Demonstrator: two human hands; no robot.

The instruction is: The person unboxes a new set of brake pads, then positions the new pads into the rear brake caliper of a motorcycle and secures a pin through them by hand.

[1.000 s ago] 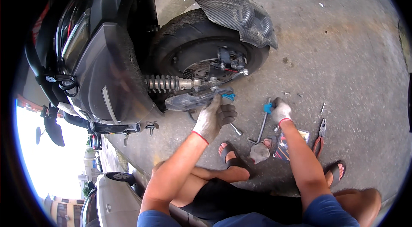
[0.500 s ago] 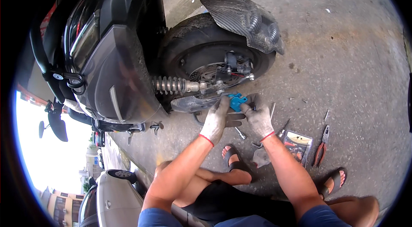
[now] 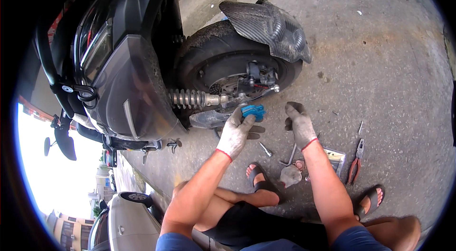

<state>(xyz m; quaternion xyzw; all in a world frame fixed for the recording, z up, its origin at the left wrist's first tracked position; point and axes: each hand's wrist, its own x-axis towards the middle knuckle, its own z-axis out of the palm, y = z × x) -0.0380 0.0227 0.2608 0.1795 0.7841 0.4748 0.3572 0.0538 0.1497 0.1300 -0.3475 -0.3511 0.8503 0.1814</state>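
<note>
My left hand (image 3: 236,132), in a white work glove with grey fingers, pinches a blue brake caliper (image 3: 254,112) between thumb and fingers. It is beside the motorbike's rear wheel, just below the shock absorber (image 3: 190,97). To its right, my gloved right hand (image 3: 301,125) hangs apart from the caliper with its fingers curled in; whether anything small is in them is hidden. On the wheel (image 3: 204,63), a black caliper (image 3: 259,73) sits by the brake disc (image 3: 228,83). A dusty carbon-patterned mudguard (image 3: 268,28) covers the tyre's outer part.
Pliers with red handles (image 3: 356,162), a socket tool (image 3: 266,149), a bent wrench (image 3: 288,157) and several small bolts (image 3: 335,113) lie on the concrete. A crumpled pale cloth or glove (image 3: 290,175) and a flat package (image 3: 336,158) are near my right forearm. A parked car (image 3: 130,225) stands lower left.
Both hands were at the blue caliper; the right has let go and moved right and slightly up. The left keeps hold and has turned the caliper, shifting a little left.
</note>
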